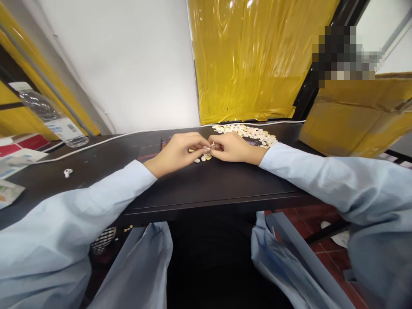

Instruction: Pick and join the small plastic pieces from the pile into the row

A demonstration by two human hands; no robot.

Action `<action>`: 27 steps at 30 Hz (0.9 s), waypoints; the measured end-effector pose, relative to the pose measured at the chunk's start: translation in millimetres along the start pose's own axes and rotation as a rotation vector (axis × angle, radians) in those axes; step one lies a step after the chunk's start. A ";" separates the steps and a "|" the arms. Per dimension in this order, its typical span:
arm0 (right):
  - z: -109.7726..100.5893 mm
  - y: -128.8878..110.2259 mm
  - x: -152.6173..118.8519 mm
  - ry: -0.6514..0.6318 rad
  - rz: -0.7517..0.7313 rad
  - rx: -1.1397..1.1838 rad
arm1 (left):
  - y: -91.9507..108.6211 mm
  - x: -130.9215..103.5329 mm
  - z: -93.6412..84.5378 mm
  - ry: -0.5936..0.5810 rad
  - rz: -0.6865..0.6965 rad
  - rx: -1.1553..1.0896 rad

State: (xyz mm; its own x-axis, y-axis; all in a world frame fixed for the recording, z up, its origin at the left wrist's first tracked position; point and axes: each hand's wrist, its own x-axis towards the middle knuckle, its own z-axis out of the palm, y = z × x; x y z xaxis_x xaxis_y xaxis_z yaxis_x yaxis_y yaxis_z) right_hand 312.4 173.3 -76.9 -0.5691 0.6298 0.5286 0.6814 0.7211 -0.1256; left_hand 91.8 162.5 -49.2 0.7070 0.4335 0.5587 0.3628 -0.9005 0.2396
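Observation:
My left hand [181, 151] and my right hand [232, 147] meet fingertip to fingertip just above the dark table [193, 184]. The left fingers pinch a small pale shell-like piece [206, 149]. Fingers of my right hand are pressed together right beside it; whatever they grip is too small to make out. Several like pieces [203, 158] lie on the table below the fingertips. Behind my right hand a wide pile of cream and yellowish pieces [247, 130] spreads toward the wall. A dark, patterned flat item [165, 142] is partly hidden behind my left hand.
At the left stand a clear water bottle [51, 112] and red-and-white boxes [24, 146]. A white earbud [68, 172] lies nearer. A white cable [128, 134] runs along the table's back. A taped cardboard box [350, 116] stands at the right, before a pixelated patch.

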 end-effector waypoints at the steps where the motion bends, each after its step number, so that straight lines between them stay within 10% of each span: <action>1: 0.2 -0.1 -0.6 0.010 -0.026 -0.002 | 0.8 0.2 1.0 0.003 -0.023 -0.015; 27: 3.7 -2.9 -2.7 0.154 -0.161 -0.003 | -2.3 0.3 3.6 -0.033 -0.053 0.015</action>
State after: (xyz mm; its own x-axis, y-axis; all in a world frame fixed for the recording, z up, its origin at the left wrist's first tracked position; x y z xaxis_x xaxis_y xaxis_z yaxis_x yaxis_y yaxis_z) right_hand 310.3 170.6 -81.0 -0.5941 0.4548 0.6635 0.5886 0.8080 -0.0269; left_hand 93.4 164.8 -52.4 0.7063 0.4814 0.5191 0.4090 -0.8759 0.2557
